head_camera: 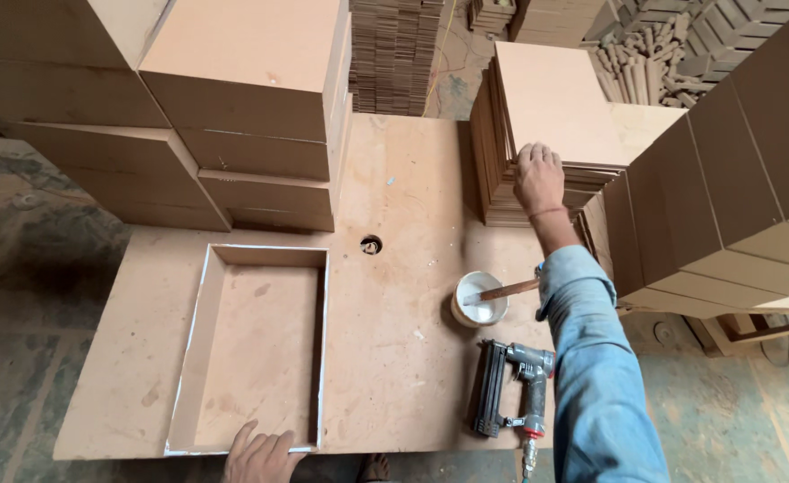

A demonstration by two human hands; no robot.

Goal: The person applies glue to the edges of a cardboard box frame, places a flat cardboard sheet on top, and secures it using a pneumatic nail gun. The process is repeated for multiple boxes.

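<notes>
Left hand [260, 456]: fingers spread, flat on near rim of open box frame [256, 349] at worktop [403, 179] near-left corner. Right hand [538, 176]: palm down, fingers extended on top panel of board stack [551, 116], far-right edge. Between: glue cup [480, 298] with brush; nail gun [510, 389], near edge.

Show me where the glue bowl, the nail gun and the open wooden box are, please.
glue bowl [481, 307], head view, on its white rim.
nail gun [510, 386], head view, on its grey body.
open wooden box [260, 344], head view, on its inner floor.
</notes>
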